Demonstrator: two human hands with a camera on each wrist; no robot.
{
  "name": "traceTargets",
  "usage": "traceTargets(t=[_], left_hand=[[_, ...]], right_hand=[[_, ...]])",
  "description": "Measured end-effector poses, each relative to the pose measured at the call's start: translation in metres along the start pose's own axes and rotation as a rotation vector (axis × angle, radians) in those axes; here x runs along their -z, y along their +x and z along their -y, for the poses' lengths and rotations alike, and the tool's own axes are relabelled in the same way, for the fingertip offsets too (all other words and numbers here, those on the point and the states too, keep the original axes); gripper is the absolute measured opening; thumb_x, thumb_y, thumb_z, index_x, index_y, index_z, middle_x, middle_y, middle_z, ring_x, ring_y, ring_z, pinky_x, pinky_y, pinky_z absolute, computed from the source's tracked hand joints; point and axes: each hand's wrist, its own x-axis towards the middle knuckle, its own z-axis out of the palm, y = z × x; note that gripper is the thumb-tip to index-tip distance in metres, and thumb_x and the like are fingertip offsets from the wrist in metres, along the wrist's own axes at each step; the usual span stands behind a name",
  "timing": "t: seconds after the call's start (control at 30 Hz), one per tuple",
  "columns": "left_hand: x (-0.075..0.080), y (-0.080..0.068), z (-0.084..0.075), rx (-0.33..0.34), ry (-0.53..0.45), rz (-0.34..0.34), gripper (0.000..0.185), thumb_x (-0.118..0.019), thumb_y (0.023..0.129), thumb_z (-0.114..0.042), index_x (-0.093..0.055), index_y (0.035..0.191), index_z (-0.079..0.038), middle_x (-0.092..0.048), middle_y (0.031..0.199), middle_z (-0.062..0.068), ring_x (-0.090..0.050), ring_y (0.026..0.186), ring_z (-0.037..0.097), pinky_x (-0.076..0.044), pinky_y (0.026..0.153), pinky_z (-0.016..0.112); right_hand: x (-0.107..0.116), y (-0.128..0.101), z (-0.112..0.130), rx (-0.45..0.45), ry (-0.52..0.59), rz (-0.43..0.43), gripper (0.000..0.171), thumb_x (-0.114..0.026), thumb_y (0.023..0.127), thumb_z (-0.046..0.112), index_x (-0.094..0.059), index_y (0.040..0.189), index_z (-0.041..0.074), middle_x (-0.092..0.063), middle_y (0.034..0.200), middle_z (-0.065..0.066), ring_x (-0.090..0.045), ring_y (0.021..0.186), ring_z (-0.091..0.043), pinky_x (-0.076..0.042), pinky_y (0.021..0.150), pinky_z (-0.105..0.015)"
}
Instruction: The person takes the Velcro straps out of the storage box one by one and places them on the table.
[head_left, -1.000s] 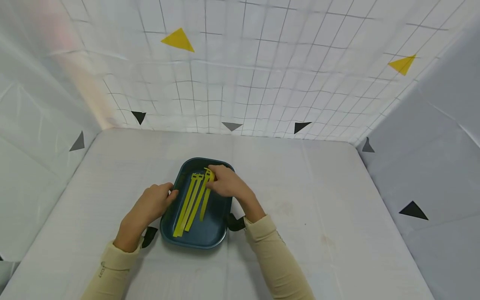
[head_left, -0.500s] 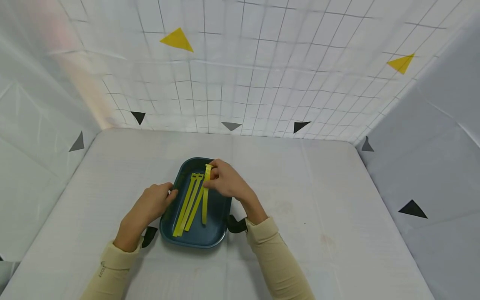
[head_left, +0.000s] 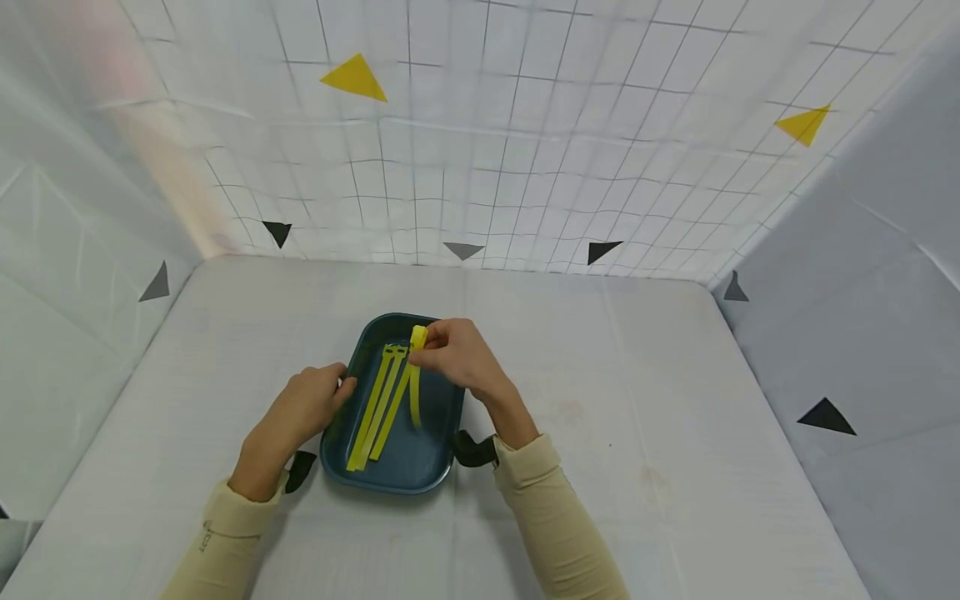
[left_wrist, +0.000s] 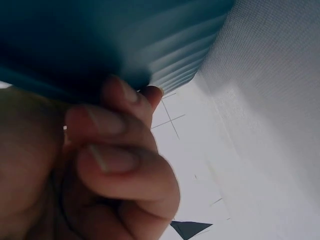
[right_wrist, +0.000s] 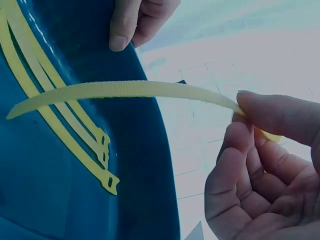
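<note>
A dark blue-green tray point(head_left: 435, 442) sits on the white-covered table. My left hand point(head_left: 309, 408) grips its left rim, thumb over the edge; in the left wrist view the curled fingers point(left_wrist: 115, 160) lie against the outer wall. Between thumb and fingers of my right hand point(head_left: 467, 360) a yellow hook-and-loop cable tie point(right_wrist: 120, 90) is pinched near its head end. Its tail droops above the tray. Three more yellow cable ties point(right_wrist: 65, 127) lie side by side on the tray floor, slotted heads toward the far end.
A white gridded sheet point(head_left: 480, 167) with yellow and dark triangles forms the back wall. Pale sheets rise at the left point(head_left: 82, 333) and right point(head_left: 862, 317). Dark wrist mounts point(head_left: 474, 450) sit by the tray's sides.
My right hand has lifted one cable tie off the tray floor, and its tail now hangs free of the others. The left hand and tray have stayed in place.
</note>
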Motion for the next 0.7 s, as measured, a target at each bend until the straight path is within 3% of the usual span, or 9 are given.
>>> traceTargets(t=[0.23,0.33,0.47,0.57,0.7], left_hand=[[-0.0008,0.0004,0.0007,0.004,-0.001,0.004,0.021,-0.053,0.103,-0.015,-0.059,0.098,0.004,-0.056,0.071,0.006,-0.052,0.06,0.02,-0.044,0.056,0.036],[-0.0005,0.0002,0.0,0.011,-0.004,0.01,0.021,-0.053,0.103,-0.015,-0.059,0.1,0.005,-0.058,0.073,0.007,-0.053,0.061,0.02,-0.045,0.056,0.036],[-0.0001,0.0002,-0.0003,0.017,-0.002,0.012,0.022,-0.053,0.103,-0.016,-0.059,0.101,0.005,-0.058,0.074,0.008,-0.053,0.061,0.02,-0.045,0.057,0.036],[-0.0002,0.0005,0.0,0.017,0.001,0.011,0.022,-0.053,0.103,-0.016,-0.059,0.101,0.006,-0.058,0.073,0.008,-0.053,0.061,0.02,-0.045,0.057,0.036],[-0.0007,0.0008,0.0002,0.015,0.0,0.01,0.022,-0.053,0.103,-0.016,-0.059,0.1,0.005,-0.057,0.072,0.007,-0.052,0.06,0.021,-0.045,0.056,0.036]], right_hand=[[-0.0006,-0.0007,-0.0026,0.025,0.028,-0.021,0.016,-0.071,0.091,0.007,-0.066,0.078,-0.001,-0.052,0.065,-0.006,-0.048,0.062,-0.021,-0.037,0.056,-0.028],[0.0,-0.001,-0.0034,0.016,0.048,-0.026,0.015,-0.069,0.092,0.008,-0.068,0.082,-0.003,-0.059,0.07,-0.005,-0.057,0.066,-0.022,-0.048,0.062,-0.029],[0.0014,-0.0019,-0.0035,-0.012,0.099,-0.053,0.012,-0.071,0.091,0.008,-0.072,0.094,-0.004,-0.07,0.085,-0.01,-0.067,0.076,-0.029,-0.056,0.074,-0.041],[0.003,-0.0029,-0.0038,-0.023,0.135,-0.089,0.014,-0.073,0.09,0.01,-0.074,0.094,-0.003,-0.071,0.086,-0.014,-0.068,0.072,-0.028,-0.056,0.074,-0.045],[0.005,-0.0042,-0.0054,-0.022,0.182,-0.127,0.015,-0.074,0.09,0.012,-0.075,0.094,-0.003,-0.071,0.089,-0.018,-0.067,0.066,-0.023,-0.057,0.07,-0.043]])
